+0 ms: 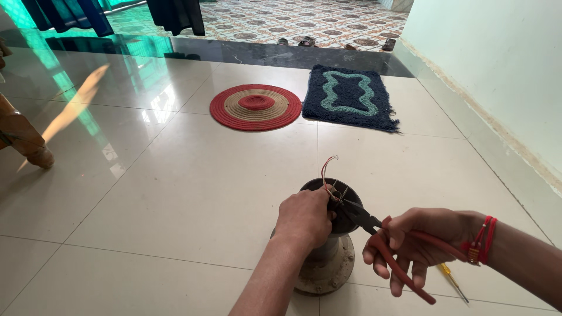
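Note:
A dark, cup-shaped device (331,234) on a pale round base stands upright on the tiled floor. Thin red and grey wires (329,172) stick up out of its top. My left hand (304,217) is closed on the device's upper rim, beside the wires. My right hand (413,240) grips red-handled pliers (386,243). Their dark jaws reach the wires at the device's top. Red thread bands circle my right wrist.
A yellow-handled screwdriver (452,280) lies on the floor under my right wrist. Farther off lie a round red and tan mat (256,106) and a dark blue rug (350,96). A wall (497,64) runs along the right. A wooden leg (26,140) stands left.

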`<state>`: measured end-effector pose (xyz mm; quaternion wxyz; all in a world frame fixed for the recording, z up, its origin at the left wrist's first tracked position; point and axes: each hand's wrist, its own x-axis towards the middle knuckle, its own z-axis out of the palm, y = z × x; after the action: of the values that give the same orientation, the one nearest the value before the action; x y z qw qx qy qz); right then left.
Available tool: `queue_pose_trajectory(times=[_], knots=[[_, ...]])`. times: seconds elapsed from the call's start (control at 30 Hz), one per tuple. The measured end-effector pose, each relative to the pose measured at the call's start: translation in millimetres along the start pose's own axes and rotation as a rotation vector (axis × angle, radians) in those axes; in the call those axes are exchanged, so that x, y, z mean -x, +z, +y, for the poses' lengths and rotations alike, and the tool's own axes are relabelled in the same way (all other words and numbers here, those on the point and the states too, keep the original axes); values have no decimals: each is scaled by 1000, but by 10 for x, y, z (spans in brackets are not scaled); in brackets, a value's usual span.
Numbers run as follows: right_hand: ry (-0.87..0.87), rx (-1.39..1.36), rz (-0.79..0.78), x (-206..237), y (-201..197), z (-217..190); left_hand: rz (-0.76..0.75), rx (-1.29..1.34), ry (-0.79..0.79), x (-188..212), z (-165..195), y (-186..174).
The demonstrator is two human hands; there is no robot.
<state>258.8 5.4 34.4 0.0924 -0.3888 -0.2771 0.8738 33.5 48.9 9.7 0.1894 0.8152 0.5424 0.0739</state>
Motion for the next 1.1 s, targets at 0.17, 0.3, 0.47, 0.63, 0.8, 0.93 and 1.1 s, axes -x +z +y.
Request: queue_pose_trajectory(times=[0.17,0.3,0.47,0.63,0.8,0.93,1.1], knots=[[-6,18,13,-14,-13,8,40,27,21,5,10,-2],[-13,25,54,-50,-38,-11,13,10,23,14,-8,-32],[54,159,157,-65,-20,-60,-5,-1,11,10,-5,-72],[91,534,548,-109,115,-99,-33,4,-12,22,-1,-93],[235,1048,966,-234,360,-66,-65,26,-56,29,-23,-122],[232,1745,1235,-286,537,24,-30,36,-40,17,-18,-140],[155,2058,1451,-245,612,104,-7,43,-40,37,14,-91]])
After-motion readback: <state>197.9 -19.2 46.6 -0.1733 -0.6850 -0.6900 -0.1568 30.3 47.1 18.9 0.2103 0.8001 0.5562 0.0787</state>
